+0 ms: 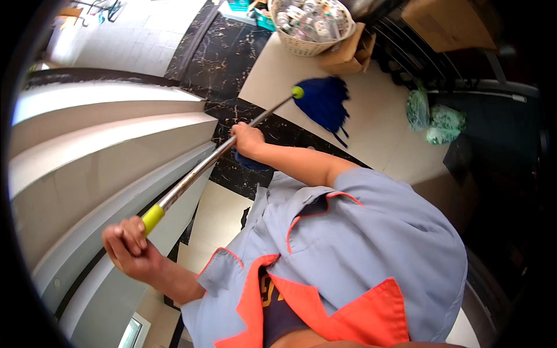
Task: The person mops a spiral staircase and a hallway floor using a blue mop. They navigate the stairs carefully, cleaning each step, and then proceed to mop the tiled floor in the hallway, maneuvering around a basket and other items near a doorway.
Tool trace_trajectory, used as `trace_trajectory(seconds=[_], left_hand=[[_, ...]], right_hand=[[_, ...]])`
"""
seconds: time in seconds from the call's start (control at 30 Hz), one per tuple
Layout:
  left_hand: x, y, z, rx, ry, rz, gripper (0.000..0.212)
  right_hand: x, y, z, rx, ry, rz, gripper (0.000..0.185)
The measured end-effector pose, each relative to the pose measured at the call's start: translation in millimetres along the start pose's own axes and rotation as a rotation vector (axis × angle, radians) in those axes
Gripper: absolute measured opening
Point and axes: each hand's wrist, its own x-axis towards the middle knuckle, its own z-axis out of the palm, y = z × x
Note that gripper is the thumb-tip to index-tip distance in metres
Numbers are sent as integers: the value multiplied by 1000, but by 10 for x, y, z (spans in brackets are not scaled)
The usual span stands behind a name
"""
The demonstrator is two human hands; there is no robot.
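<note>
A mop with a metal pole point(191, 182) slants across the view, its deep-blue strand head point(322, 102) spread on pale floor tile beyond a black marbled strip. My left hand point(132, 250) is closed around the yellow-green grip point(153, 217) at the pole's near end. Farther along, my right hand point(249, 138) grips the pole's middle. A yellow-green connector point(297, 92) joins pole and strands. Under my right wrist shows part of a dark-blue thing point(250, 161), mostly hidden, which I cannot identify.
White door-frame mouldings point(109, 126) rise close on the left. Ahead stand a basket point(304, 45) of plastic bottles and an open cardboard box point(348, 54). Green-tinted plastic bags point(444, 124) lie at the right, near a dark rack point(417, 48). A doorway threshold point(198, 43) crosses the upper left.
</note>
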Motion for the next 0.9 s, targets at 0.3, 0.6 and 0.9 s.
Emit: trace_trajectory(seconds=[0.3,0.6,0.9], left_hand=[[-762,203,-278,346,625,175,17],[-1115,-526,-271,1007,817,66,7],[-164,-1937,464,640,609,-149,7]], right_hand=[[524,-975,664,-204,-365,-555,13],[1091,-498,535,-449,-556,-823,12],[2736,-507,-341,-879,-342,-446,7]])
